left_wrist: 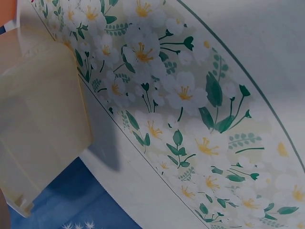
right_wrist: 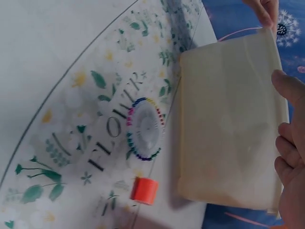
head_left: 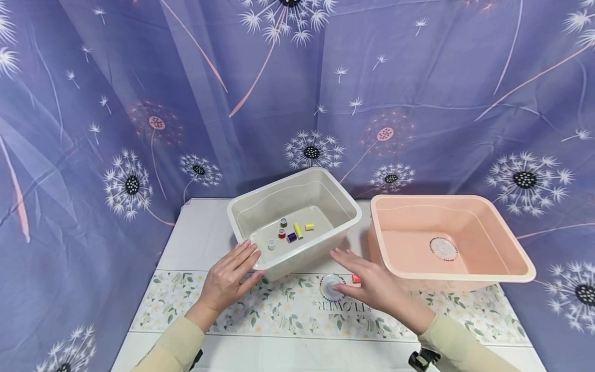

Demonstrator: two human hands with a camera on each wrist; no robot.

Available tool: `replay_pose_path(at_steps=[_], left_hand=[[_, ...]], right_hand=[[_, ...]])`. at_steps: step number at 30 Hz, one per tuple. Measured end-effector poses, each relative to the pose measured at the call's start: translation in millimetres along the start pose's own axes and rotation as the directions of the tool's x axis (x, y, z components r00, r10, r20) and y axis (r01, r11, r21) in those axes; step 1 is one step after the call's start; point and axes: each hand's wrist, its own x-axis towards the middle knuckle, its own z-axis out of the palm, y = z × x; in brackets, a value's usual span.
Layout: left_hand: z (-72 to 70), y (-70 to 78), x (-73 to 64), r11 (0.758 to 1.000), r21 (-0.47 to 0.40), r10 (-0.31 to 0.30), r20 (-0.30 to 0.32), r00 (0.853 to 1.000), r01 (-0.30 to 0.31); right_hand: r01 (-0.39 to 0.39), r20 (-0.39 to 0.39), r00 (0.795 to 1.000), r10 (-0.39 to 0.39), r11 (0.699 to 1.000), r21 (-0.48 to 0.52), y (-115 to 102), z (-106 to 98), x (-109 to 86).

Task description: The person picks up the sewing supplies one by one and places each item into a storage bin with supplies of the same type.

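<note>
My left hand (head_left: 230, 274) grips the near left corner of a grey plastic basin (head_left: 297, 258), fingers over its rim and thumb along the outer wall. Inside lie several small thread spools, among them a yellow spool (head_left: 298, 230), a red spool (head_left: 281, 234) and a purple spool (head_left: 291, 237). My right hand (head_left: 372, 281) is spread by the basin's near right side, with its fingers extended and nothing held. Beneath its thumb, a wheel of coloured-head pins (right_wrist: 147, 129) lies on the table. Beside that wheel is an orange-red thread spool (right_wrist: 145, 191).
A pink basin (head_left: 455, 279) stands to the right, holding another pin wheel (head_left: 443, 249). The white table (head_left: 223, 356) has a flower-printed band across it. A purple dandelion-print curtain (head_left: 297, 103) hangs behind and at both sides.
</note>
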Motion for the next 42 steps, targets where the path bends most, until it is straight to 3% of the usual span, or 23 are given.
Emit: replay_pose_path(at_steps=[22,42], left_hand=[[0.7,-0.4,0.3,1.0,0.01,-0.004,0.008,1.0,0.004],[0.9,-0.6,-0.1,1.0,0.012,0.004,0.003,1.0,-0.004]], right_hand=[[-0.087,-0.06,0.994,0.091,0.994,0.066,34.5,44.6,-23.6],[-0.215,0.01,0.976,0.215,0.966,0.142,53.0,68.4,-37.0]])
